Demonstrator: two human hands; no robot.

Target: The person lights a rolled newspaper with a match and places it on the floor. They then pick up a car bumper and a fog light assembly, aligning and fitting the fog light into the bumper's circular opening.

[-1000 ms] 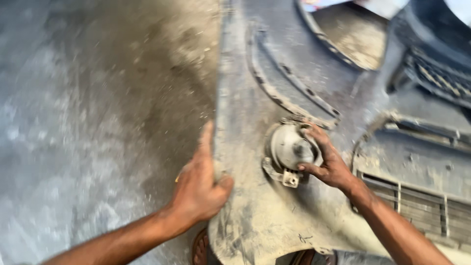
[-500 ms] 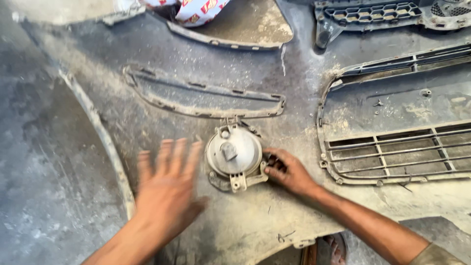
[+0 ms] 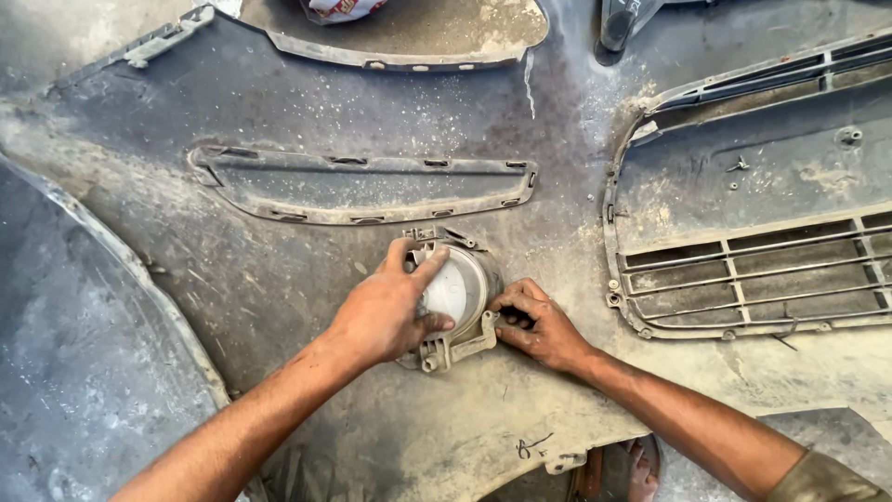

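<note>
The left hand now lies flat over the round fog lamp housing, fingers spread across its pale back and thumb on the lower edge; half a second ago that hand was lifted and blurred just left of the lamp, and a second ago it was steadying the bumper's edge. So it has come off the panel and onto the lamp itself. Its grip is an open palm pressing, not closed round anything.

The lamp housing sits in its round socket in the inner face of the dusty grey bumper, directly under the left palm and touching the fingertips of the right hand. The right hand has stayed at the lamp's right side through all 3 frames, fingers curled and pinching at the grey mounting bracket near its lower right tab. Whether that grip is fully closed on the tab I cannot tell.

As for holders, the socket is the only one filled. Above both hands, the long slotted recess is bare but for dust. Right of the right hand, the grille opening holds only its own bars.
</note>
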